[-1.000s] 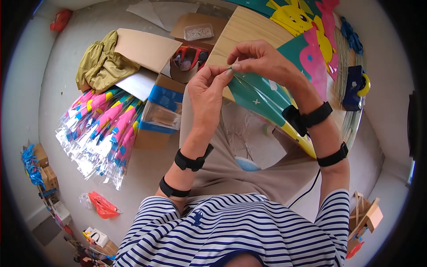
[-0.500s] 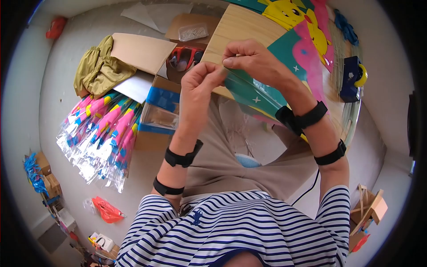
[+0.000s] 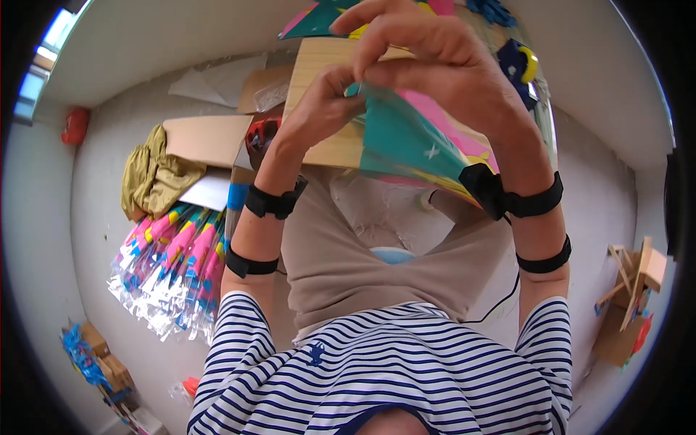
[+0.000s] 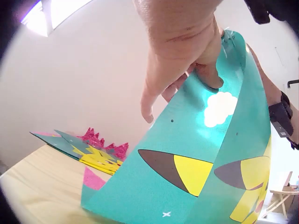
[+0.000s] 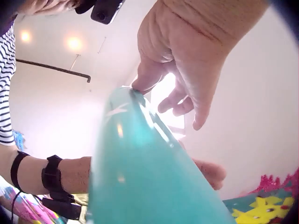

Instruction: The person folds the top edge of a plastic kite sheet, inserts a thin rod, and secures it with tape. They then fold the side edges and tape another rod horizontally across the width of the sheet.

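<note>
the room has a pale wall (image 4: 84, 79), and a wood table (image 3: 308, 80) stands in front of the person. close up, the right hand (image 3: 449, 72) pinches the narrow tip of the green sheet (image 3: 395, 134) with its thumb and first finger; its other fingers hang apart in the air. the left hand (image 3: 322, 105) is just beside it. it seems to pinch an edge of the green sheet, its thumb on one face and some fingers behind, while one finger sticks out loose. the green sheet bends round like a cone, held up over the table. to do this well, i think both hands should pinch softly and keep the tip still, so the thin sheet does not crease or slip.

more picture sheets (image 4: 103, 158) lie on the table, and a tape holder (image 3: 511, 64) is to the right of the right hand. off to the left are a cardboard box (image 3: 206, 139), a cloth (image 3: 156, 177) and lots of shiny bundles (image 3: 177, 268). far away is a bright window (image 3: 30, 87).

compared with half a second ago, both hands sit higher in the head view, the right hand looks bigger, and the window now shows.
</note>
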{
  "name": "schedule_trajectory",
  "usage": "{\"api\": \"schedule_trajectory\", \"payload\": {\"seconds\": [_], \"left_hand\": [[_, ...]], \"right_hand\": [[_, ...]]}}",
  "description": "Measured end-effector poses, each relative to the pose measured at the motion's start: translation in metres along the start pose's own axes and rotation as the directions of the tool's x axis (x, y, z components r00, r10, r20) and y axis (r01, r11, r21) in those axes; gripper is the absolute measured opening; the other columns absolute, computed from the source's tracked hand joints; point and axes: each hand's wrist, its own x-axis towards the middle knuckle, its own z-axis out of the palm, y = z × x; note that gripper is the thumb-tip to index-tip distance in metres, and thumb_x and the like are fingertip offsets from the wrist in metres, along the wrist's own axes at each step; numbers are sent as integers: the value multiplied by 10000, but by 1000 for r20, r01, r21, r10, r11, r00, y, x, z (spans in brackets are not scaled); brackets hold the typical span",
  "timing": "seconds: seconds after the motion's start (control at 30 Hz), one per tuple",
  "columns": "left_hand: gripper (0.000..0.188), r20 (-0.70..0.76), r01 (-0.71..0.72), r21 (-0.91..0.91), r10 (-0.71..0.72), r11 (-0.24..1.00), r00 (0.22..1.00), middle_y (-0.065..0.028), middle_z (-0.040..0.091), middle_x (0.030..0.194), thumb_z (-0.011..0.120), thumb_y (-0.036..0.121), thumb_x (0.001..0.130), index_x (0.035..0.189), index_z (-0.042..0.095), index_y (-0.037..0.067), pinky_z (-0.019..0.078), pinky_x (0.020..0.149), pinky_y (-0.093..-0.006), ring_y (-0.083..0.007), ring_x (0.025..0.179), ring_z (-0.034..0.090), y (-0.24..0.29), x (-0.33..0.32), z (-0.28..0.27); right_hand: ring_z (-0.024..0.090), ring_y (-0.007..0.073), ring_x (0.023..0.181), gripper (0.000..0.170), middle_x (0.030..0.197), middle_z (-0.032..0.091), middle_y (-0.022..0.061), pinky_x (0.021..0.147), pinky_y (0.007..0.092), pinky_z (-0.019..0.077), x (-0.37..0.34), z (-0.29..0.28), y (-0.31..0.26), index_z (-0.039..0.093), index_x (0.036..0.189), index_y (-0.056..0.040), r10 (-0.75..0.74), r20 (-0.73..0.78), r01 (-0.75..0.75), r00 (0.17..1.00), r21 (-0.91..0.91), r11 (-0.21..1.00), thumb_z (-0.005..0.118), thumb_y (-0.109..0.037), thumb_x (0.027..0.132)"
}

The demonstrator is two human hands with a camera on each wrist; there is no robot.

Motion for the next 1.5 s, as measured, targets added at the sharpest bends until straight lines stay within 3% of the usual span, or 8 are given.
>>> {"api": "schedule_trajectory", "payload": {"seconds": [0.23,0.3,0.4,0.67,1.1,1.27,1.33,1.5], "left_hand": [[155,-73,-250,225,272,942,959,-10,671,912,620,45,945,1069,668,-35,498,732,-259,-82,823,594,28,57,62],[165,-96,-284,349,336,893,937,-24,690,893,640,103,952,1043,690,-25,529,688,-257,-84,774,624,35,73,63],[213,-162,-244,461,352,853,922,-25,686,841,550,4,899,1061,687,-11,507,705,-265,-89,756,600,56,85,81],[125,-107,-198,799,459,567,882,-229,633,777,563,33,881,974,633,-15,509,609,-369,-275,677,670,126,72,125],[90,-52,-200,904,561,378,826,-248,623,732,546,23,910,896,581,-59,532,561,-386,-309,603,660,165,74,130],[109,-9,-214,948,694,234,720,-256,641,758,571,52,906,873,584,-51,543,593,-389,-311,631,673,180,74,121],[115,-2,-222,954,749,199,662,-258,651,769,580,56,902,868,590,-54,543,605,-388,-316,639,677,180,79,107],[112,-82,-229,925,748,303,659,-225,661,748,586,46,908,886,606,-62,528,572,-372,-282,613,669,174,87,82]], "right_hand": [[650,247,870,69,972,677,74,779,310,516,-77,-32,-61,695,913,-41,-114,-733,-235,670,-356,904,666,-66,855],[645,230,766,155,853,661,72,696,320,513,-108,-28,-68,696,983,-40,-431,-535,-143,726,-731,667,685,-97,840],[630,206,686,286,766,640,78,632,350,515,-140,23,-77,695,1173,-88,-103,-244,-158,964,-840,519,657,-114,890],[649,181,538,396,622,623,34,460,322,483,-95,55,14,616,1189,-183,120,-323,-341,939,-924,176,723,-381,864],[711,171,626,274,729,726,-1,418,346,492,-14,85,57,722,1071,-127,17,-298,-283,954,-886,367,715,-137,798],[676,154,580,104,680,687,-13,370,341,462,14,79,37,749,808,-174,503,-231,-369,832,-910,191,738,-91,746],[690,167,592,105,678,699,13,394,340,471,-18,74,37,743,795,-164,-37,-102,-102,994,-995,-9,746,-88,722],[694,312,637,123,721,662,164,523,391,529,-40,72,1,650,790,-22,-70,-75,-33,995,-879,475,698,-28,676]]}}
